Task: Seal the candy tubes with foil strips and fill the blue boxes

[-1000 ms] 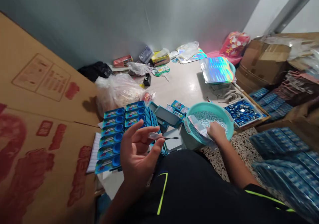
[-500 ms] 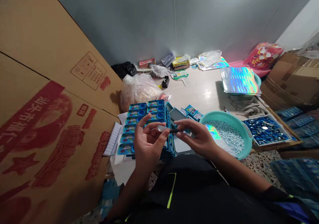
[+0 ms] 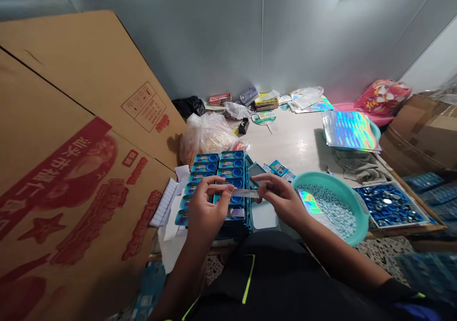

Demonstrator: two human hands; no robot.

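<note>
Left hand (image 3: 207, 209): thumb and fingertips pinched on one end of a translucent strip (image 3: 245, 193), which spans the gap between the hands. Right hand (image 3: 285, 199): fingertips gathered at the strip's other end. Beneath and beyond the left hand, blue packs (image 3: 231, 173); right of the right hand, a turquoise basin (image 3: 362, 226). Farther out, a pale tabletop (image 3: 285, 142) before a grey wall (image 3: 214, 35); far left, a cardboard box (image 3: 82, 83).
</note>
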